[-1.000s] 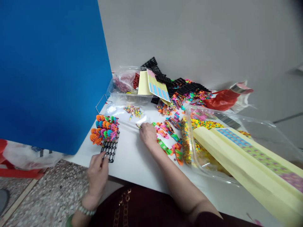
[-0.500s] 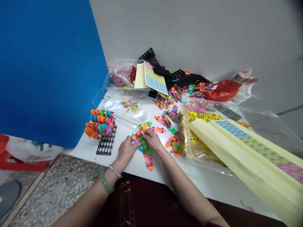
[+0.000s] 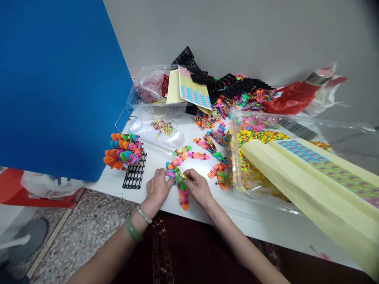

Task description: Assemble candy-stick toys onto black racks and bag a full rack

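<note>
1. The left hand (image 3: 157, 187) and right hand (image 3: 198, 188) sit close together near the front edge of the tabletop (image 3: 266, 228), almost touching.
2. The right grip is clenched, its fingertips (image 3: 189, 174) pinching a small yellow-green bit against the top of a toy strip (image 3: 182, 193), a green and orange plastic piece lying lengthwise between the hands.
3. The left grip curls against a pink and teal toy cluster (image 3: 170, 171) at the strip's top end. I cannot tell whether it is clenched on it.
4. More loose toys (image 3: 197, 156) lie scattered just beyond the hands, toward the tabletop's middle.
5. Left of the hands, a black grid (image 3: 134, 176) carries a packed block of orange, teal and pink toys (image 3: 124, 154).
6. A clear bag (image 3: 162, 128) of small pieces lies behind that block.
7. Toward the right edge, a clear tray of beads (image 3: 251, 136) sits partly beneath a yellow sheet (image 3: 308, 177).
8. Along the back edge are a sticker sheet (image 3: 192, 88), stacked black grids (image 3: 237, 86) and a red bag (image 3: 291, 98).
</note>
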`<state>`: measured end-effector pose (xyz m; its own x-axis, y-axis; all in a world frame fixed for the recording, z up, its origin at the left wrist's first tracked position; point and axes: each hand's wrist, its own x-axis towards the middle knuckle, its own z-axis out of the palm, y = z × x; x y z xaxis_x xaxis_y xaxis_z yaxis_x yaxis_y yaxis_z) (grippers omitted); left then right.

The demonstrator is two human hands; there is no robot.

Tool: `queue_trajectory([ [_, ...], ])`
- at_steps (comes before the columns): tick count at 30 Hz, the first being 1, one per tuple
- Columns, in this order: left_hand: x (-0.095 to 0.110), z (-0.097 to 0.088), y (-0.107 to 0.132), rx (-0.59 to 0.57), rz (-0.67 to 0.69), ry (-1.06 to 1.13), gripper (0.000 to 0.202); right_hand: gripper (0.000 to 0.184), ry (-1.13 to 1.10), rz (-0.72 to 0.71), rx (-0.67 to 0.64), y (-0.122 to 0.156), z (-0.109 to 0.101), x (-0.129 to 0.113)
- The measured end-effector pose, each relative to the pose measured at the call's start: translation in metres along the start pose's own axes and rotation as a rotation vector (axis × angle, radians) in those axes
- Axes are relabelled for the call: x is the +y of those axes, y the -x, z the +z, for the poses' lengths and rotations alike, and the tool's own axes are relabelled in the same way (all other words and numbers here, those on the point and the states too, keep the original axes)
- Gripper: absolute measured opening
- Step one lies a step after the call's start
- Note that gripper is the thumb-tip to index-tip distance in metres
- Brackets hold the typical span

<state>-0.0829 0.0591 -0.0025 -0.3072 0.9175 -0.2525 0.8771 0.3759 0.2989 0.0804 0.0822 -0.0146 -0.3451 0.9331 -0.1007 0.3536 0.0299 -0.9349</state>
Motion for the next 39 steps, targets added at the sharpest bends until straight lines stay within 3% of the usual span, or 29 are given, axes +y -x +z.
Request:
queue_trajectory([
  [4,0.000,-0.003,-0.003,-0.016,-0.048,0.034,0.023,0.019,0.419,-0.141,-0.233,0.011,0.010,-0.018],
  [7,-0.005,-0.003,-0.005,0.020,-0.122,0.117,0.024,0.016,0.576,-0.016,-0.203,0.004,0.008,-0.023],
  [11,-0.012,0.002,-0.004,0.010,-0.194,0.404,0.027,0.012,0.442,0.128,-0.136,-0.010,0.001,-0.020],
  [14,-0.013,0.007,-0.004,-0.053,-0.309,0.776,0.032,0.009,0.418,0.109,-0.124,-0.012,0.004,-0.019],
  [17,-0.012,0.009,-0.004,-0.021,-0.353,1.025,0.036,0.008,0.448,0.057,-0.184,-0.008,0.012,-0.020],
  [20,-0.011,0.006,-0.004,-0.035,-0.327,1.120,0.035,0.010,0.461,-0.046,-0.256,-0.004,0.017,-0.019],
  [23,-0.014,0.005,-0.003,-0.185,-0.285,1.129,0.029,0.012,0.430,-0.120,-0.270,-0.002,0.019,-0.014],
  [25,-0.015,0.006,-0.003,-0.220,-0.215,1.080,0.021,0.012,0.393,-0.143,-0.263,0.000,0.019,-0.011],
  [27,-0.016,0.008,-0.004,-0.121,-0.101,1.024,0.016,0.012,0.355,-0.128,-0.256,0.001,0.020,-0.009],
  [29,-0.017,0.008,-0.005,0.062,-0.029,1.034,0.017,0.011,0.325,-0.052,-0.231,0.001,0.021,-0.008],
  [31,-0.017,0.005,-0.006,0.188,-0.087,1.160,0.020,0.010,0.310,0.050,-0.172,-0.001,0.020,-0.008],
  [32,-0.016,0.001,-0.006,0.198,-0.157,1.252,0.022,0.010,0.305,0.090,-0.130,-0.002,0.019,-0.008],
  [36,-0.016,-0.013,-0.006,-0.001,-0.386,1.549,0.028,0.011,0.300,0.082,0.032,-0.005,0.012,-0.008],
  [39,-0.014,-0.017,-0.003,-0.089,-0.420,1.620,0.024,0.022,0.285,-0.047,0.010,0.001,0.012,-0.009],
])
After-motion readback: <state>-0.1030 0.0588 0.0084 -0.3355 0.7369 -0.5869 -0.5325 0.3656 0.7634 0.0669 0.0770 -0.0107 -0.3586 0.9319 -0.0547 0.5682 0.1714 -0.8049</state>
